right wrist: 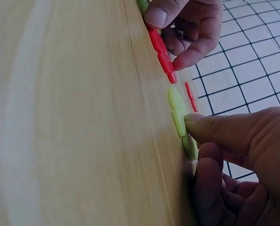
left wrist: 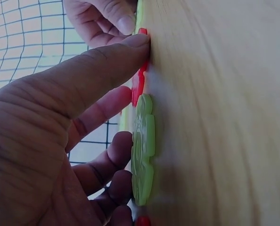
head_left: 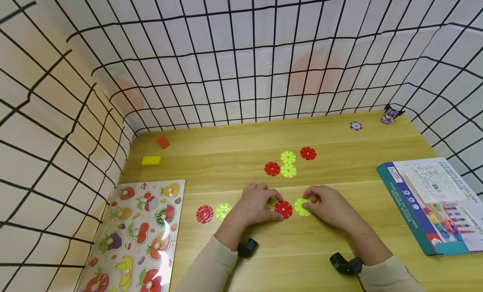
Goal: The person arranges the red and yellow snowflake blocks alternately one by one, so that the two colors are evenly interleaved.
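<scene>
In the head view, my left hand (head_left: 254, 204) holds a red notched disc (head_left: 283, 209) by its edges between thumb and forefinger. A sliver of another yellow-green disc (head_left: 270, 204) shows under that hand. My right hand (head_left: 333, 207) pinches a yellow-green notched disc (head_left: 302, 207) just right of the red one, a small gap between them. Both discs lie flat on the wooden table. The right wrist view shows my right thumb on the yellow-green disc (right wrist: 177, 110). Left of my left hand lie a flower-edged red disc (head_left: 204, 214) and a yellow-green one (head_left: 224, 211).
Farther back are two red discs (head_left: 272, 169) and two touching yellow-green discs (head_left: 288, 170). A fruit puzzle board (head_left: 139, 237) lies left, a boxed bead set (head_left: 434, 204) right. Yellow (head_left: 151, 160) and red blocks (head_left: 163, 142), a chip (head_left: 356, 126) and a figurine (head_left: 390, 115) sit near the black mesh (head_left: 254, 74).
</scene>
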`<action>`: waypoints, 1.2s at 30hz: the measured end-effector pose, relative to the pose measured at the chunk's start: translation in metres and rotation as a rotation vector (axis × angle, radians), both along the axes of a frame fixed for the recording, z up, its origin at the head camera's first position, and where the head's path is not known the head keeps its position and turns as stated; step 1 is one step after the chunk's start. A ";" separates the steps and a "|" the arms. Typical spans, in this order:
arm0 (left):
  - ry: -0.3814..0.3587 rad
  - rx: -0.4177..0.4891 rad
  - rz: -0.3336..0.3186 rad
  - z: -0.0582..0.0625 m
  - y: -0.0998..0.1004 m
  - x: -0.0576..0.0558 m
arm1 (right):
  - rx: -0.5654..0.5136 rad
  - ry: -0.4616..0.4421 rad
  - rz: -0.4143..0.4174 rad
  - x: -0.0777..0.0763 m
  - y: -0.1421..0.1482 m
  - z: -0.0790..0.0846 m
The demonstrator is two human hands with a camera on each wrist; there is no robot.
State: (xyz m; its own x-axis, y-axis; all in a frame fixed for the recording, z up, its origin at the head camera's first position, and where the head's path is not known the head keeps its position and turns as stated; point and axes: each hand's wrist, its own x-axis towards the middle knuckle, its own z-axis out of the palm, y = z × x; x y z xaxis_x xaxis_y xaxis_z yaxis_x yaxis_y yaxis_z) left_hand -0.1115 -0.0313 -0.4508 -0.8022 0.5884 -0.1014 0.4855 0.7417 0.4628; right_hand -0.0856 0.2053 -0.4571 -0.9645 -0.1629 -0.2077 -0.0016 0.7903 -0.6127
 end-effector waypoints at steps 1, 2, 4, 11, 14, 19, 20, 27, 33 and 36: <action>0.001 0.000 0.000 0.000 0.000 0.000 | -0.001 -0.004 -0.002 0.000 0.000 0.000; 0.001 0.001 0.000 0.000 0.000 0.000 | -0.003 -0.009 -0.004 0.000 0.000 0.000; 0.003 0.001 -0.001 -0.001 0.001 0.000 | -0.009 -0.019 -0.011 0.001 0.001 0.001; -0.004 0.013 -0.007 0.000 0.002 0.003 | -0.095 -0.074 -0.032 0.001 0.003 0.000; -0.006 0.015 -0.002 0.001 0.006 0.004 | -0.193 -0.115 -0.045 0.000 0.006 0.001; 0.007 0.019 -0.022 0.001 0.023 0.007 | -0.217 -0.085 -0.029 -0.013 0.014 0.007; 0.015 0.019 -0.029 0.001 0.027 0.007 | -0.199 -0.062 -0.016 -0.018 0.015 0.008; 0.027 -0.010 -0.049 0.000 0.038 0.007 | -0.136 0.040 0.030 -0.049 0.018 0.016; -0.030 0.012 -0.068 -0.001 0.031 0.003 | -0.126 0.040 0.053 -0.057 0.015 0.013; -0.032 0.020 -0.075 -0.001 0.028 0.001 | -0.126 0.032 0.063 -0.055 0.014 0.009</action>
